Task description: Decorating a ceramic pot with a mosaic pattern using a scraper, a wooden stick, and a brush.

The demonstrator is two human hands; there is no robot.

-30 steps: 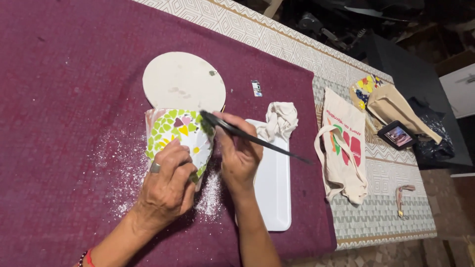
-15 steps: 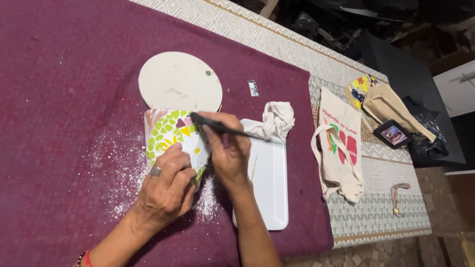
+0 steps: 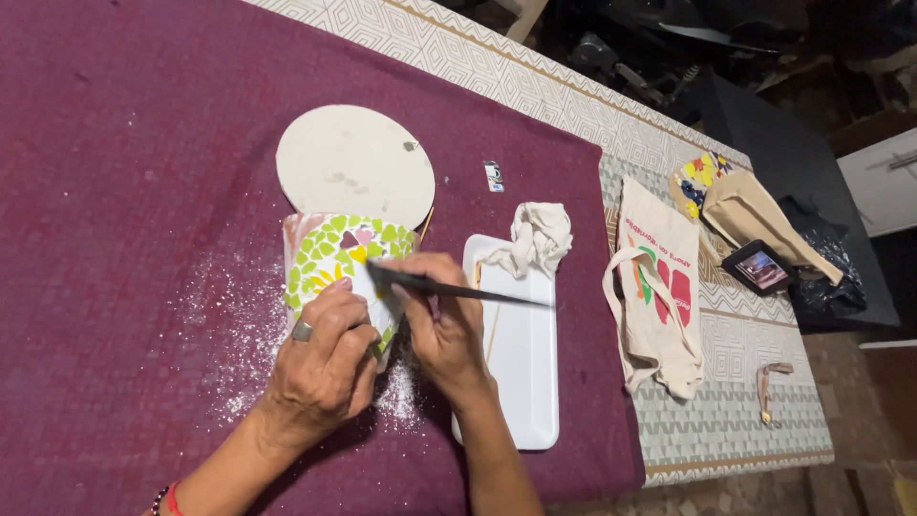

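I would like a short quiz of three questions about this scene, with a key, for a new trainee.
1. True or false: the left hand rests on the mosaic pot.
2. What does the right hand hold? A) thin dark tool B) scissors C) cup
3. Which thing lies at the far end of the white tray?

Key
1. True.
2. A: the thin dark tool, its tip against the pot.
3. A crumpled white cloth.
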